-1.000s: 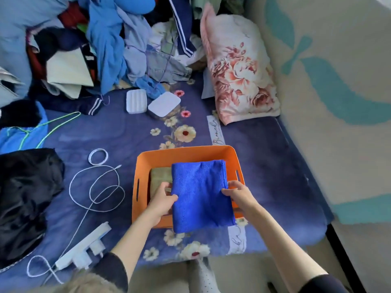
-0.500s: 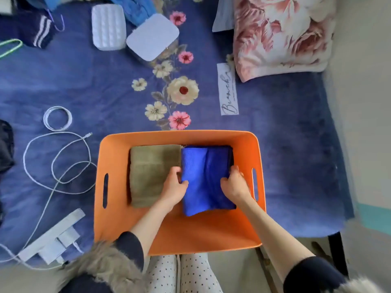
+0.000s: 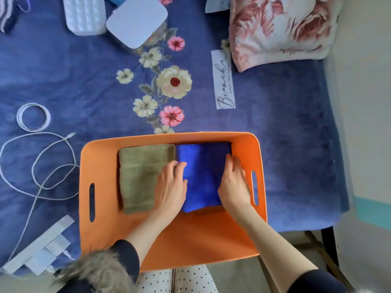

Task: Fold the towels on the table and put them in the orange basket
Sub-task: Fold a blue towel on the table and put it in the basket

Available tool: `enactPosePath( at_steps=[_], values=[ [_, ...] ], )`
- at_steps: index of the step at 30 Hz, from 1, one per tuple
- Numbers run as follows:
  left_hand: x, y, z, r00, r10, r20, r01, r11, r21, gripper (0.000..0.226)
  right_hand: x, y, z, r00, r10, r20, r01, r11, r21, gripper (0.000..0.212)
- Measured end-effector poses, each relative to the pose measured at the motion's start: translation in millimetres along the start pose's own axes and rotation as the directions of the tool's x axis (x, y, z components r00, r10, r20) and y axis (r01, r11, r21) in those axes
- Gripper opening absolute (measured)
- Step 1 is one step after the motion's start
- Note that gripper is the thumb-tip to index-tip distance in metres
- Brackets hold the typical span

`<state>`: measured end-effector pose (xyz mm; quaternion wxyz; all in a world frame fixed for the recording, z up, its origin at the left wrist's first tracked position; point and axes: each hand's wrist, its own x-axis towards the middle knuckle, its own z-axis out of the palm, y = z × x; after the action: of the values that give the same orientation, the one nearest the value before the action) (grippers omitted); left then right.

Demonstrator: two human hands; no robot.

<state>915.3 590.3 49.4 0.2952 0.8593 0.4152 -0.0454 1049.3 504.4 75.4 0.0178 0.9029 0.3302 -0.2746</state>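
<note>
An orange basket (image 3: 101, 166) of smooth plastic, rectangular with rounded corners and a slot handle in each short wall, is set on a blue bedspread (image 3: 285, 134) at the near edge. Two folded towels are held in it, side by side and touching along one edge, pushed toward the wall at 12 o'clock; bare orange floor is left at 6 o'clock. The olive towel (image 3: 137, 172) lies at 9 o'clock, a looped terry rectangle with a flat woven band across it. The blue towel (image 3: 203, 172) lies at 3 o'clock, of soft, fine pile, its near edge slightly uneven.

The left hand (image 3: 170, 187) is laid over the seam between the two towels, its fingers (image 3: 179, 167) bent at the blue towel's left edge; whether the edge is gripped cannot be told. The right hand (image 3: 233, 185) is placed at the blue towel's right edge, beside the basket wall, its fingers (image 3: 231, 160) curled down along that edge; a grip cannot be told there either.

Outside the basket, at 9 o'clock, a thin white cable (image 3: 42, 166) is spread in loose loops, with a small coil (image 3: 33, 117) beyond it. At 12 o'clock a flat white box (image 3: 136, 20) with rounded corners and a ribbed white case (image 3: 84, 15) are seen. At 1 o'clock a floral pillow (image 3: 281, 28) is propped. A flower print (image 3: 174, 82) is worked into the plush bedspread.
</note>
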Motion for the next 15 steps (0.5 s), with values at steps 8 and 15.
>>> enactPosePath(
  at_steps=[8,15],
  values=[
    [16,-17,15,0.906,0.261,0.334,-0.395,0.805,0.443,0.112,10,8,31,0.943,-0.217,0.253,0.297,0.891,-0.343,0.091],
    [45,-33,45,0.882,0.205,0.424,-0.395,0.812,0.429,0.120,41,19,49,0.927,-0.178,0.329,0.300,0.880,-0.368,0.116]
  ],
)
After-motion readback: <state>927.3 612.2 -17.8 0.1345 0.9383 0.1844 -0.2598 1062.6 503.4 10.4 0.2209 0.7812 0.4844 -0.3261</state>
